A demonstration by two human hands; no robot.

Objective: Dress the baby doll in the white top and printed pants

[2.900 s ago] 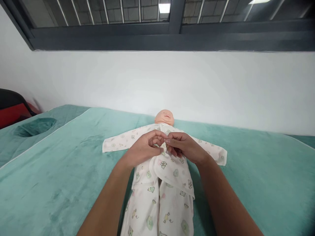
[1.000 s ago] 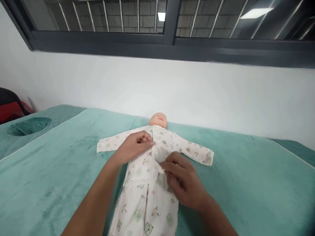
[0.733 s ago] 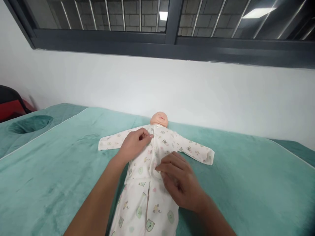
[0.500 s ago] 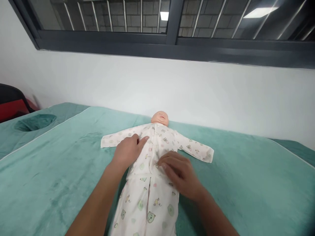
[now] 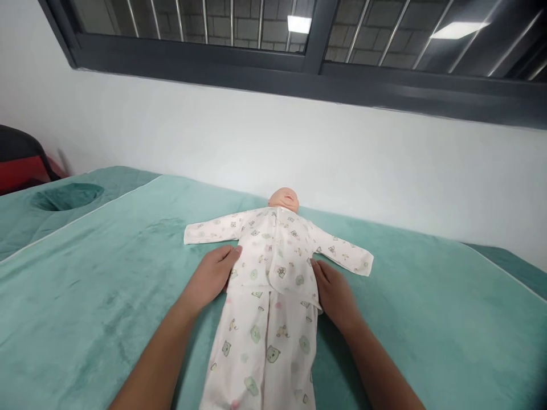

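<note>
A baby doll (image 5: 284, 199) lies on its back, its head by the wall. It is dressed in a white baby top (image 5: 282, 245) printed with small animals, sleeves spread to both sides. White baby trousers (image 5: 267, 347) in the same print cover its lower body. My left hand (image 5: 213, 276) is at the top's left side edge, thumb over the cloth and most fingers hidden beneath. At the opposite side edge, my right hand (image 5: 335, 293) curls against the top near its lower corner, its fingertips partly hidden.
A green plush cover (image 5: 419, 319) lies under the doll. To the left is a round face hole (image 5: 67, 196), with a red and black object (image 5: 23, 165) beyond it. A white wall (image 5: 213, 131) and a dark window frame (image 5: 192, 65) stand behind.
Both hands have moved outward from the front of the top to its two side edges. The front of the top now lies flatter, and the view has shifted slightly.
</note>
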